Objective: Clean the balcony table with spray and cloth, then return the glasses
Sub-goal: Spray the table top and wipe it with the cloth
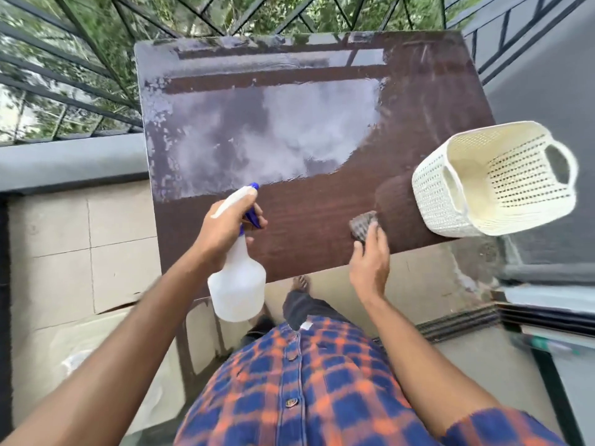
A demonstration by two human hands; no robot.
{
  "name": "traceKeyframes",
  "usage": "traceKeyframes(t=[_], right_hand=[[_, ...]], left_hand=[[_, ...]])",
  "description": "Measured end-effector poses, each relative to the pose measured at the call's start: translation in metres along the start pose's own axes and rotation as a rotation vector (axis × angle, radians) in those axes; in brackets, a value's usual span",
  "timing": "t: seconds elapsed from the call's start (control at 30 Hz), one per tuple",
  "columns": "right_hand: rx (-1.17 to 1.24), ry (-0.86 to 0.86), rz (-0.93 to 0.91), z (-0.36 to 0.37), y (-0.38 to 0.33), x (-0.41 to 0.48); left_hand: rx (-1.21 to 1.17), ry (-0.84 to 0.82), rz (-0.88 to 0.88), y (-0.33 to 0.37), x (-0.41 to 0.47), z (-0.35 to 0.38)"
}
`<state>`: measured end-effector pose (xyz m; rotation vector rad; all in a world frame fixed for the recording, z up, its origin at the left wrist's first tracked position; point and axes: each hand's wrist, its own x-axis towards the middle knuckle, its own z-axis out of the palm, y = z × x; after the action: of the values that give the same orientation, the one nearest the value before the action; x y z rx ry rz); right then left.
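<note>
Black balcony railing point(80, 75) and green foliage fill the top of the frame, and below them a dark brown table point(306, 214) takes up the centre, its upper half covered by a wet, shiny patch point(289, 133). At lower centre-left the left hand point(225, 226) reaches in on a straight forearm and grips the neck of a translucent white spray bottle point(238, 284). Its fingers are curled round the blue trigger, the nozzle points toward the wet patch, and the bottle's body hangs over the table's near edge. What the bottle holds cannot be told through its cloudy wall. Right of centre, the right hand point(370, 255) lies palm down near the table's lower edge. Its fingers are almost straight and rest on a small grey checked cloth point(362, 223) that sits flat on the dry wood. Just beside the cloth, at the right of the frame, a cream perforated basket point(444, 201) with cut-out handles stands on the table's corner, tilted toward the camera, so only its pale inner walls and floor show. A blue and orange checked shirt point(306, 381) fills the bottom, above beige floor tiles point(64, 236).
</note>
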<state>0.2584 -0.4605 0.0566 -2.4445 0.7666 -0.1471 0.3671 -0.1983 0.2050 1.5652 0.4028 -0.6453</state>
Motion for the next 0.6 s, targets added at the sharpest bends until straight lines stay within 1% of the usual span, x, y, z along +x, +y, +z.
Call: traceKeyframes(t=[0.1, 0.13, 0.2, 0.27, 0.37, 0.43, 0.5, 0.6], right_hand=[[-0.044, -0.166, -0.388, 0.017, -0.022, -0.015], [-0.056, -0.196, -0.481, 0.019, -0.024, -0.018], [-0.075, -0.222, -0.548, 0.009, -0.017, -0.011], [-0.133, -0.184, -0.497, -0.010, 0.004, 0.005], [-0.228, -0.057, -0.211, -0.050, 0.052, 0.040], [-0.287, -0.009, -0.079, -0.067, 0.071, 0.058], [-0.323, -0.023, -0.058, -0.069, 0.073, 0.067], [-0.316, -0.040, -0.064, -0.060, 0.062, 0.076]], left_hand=[[0.014, -0.014, -0.006, -0.006, -0.003, 0.008], [0.018, -0.021, -0.009, -0.008, -0.004, 0.012], [0.027, -0.039, -0.016, -0.010, -0.006, 0.021], [0.032, -0.055, -0.018, -0.011, -0.007, 0.030], [0.033, -0.066, -0.017, -0.009, -0.006, 0.046], [0.030, -0.050, -0.025, -0.006, -0.004, 0.057], [0.022, -0.020, -0.031, -0.005, -0.001, 0.068], [0.000, 0.027, -0.042, -0.003, 0.003, 0.086]])
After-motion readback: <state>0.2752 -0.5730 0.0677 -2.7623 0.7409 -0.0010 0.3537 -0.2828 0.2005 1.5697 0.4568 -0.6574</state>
